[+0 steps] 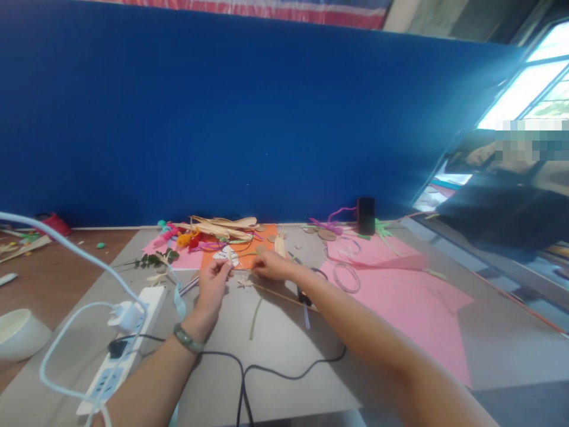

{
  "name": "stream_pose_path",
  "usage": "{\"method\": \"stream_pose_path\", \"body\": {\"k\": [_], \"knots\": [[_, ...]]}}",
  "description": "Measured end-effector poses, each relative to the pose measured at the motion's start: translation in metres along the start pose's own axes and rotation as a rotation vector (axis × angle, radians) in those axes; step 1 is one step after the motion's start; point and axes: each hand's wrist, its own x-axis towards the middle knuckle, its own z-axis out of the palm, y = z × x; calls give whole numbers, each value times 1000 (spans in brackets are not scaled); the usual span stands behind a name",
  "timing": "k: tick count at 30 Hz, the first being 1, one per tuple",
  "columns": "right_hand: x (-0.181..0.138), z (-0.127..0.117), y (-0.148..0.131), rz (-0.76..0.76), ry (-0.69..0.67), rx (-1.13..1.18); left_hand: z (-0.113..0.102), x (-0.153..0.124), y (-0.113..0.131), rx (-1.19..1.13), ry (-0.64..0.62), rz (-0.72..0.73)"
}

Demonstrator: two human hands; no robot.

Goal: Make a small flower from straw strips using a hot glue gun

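My left hand [213, 284] is raised over the grey table [275, 350], fingers pinched on a small white paper piece [226, 255]. My right hand [272, 266] rests on the table beside it, fingers curled down on a thin tan strip [284, 295] near the orange sheet [249, 249]. A green bracelet [188, 339] sits on my left wrist. Behind the hands lies a pile of tan straw leaves [224, 227] and coloured pipe cleaners [184, 238].
A white power strip [120, 350] with a plugged charger and white cable lies at the left, a black cable [267, 372] crosses the front. Pink sheets [400, 290] cover the right side. A black phone [365, 215] stands at the blue wall. A white bowl [20, 335] sits far left.
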Motion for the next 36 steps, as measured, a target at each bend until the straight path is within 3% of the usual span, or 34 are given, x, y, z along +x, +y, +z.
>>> {"method": "stream_pose_path", "body": {"k": [12, 21, 36], "knots": [[-4, 6, -1, 20, 78, 257, 1, -1, -1, 11, -22, -66], [-22, 9, -11, 29, 94, 700, 3, -3, -1, -52, -84, -92], [-45, 31, -57, 251, 563, 1225, 16, -22, 9, -141, -171, -80]]}}
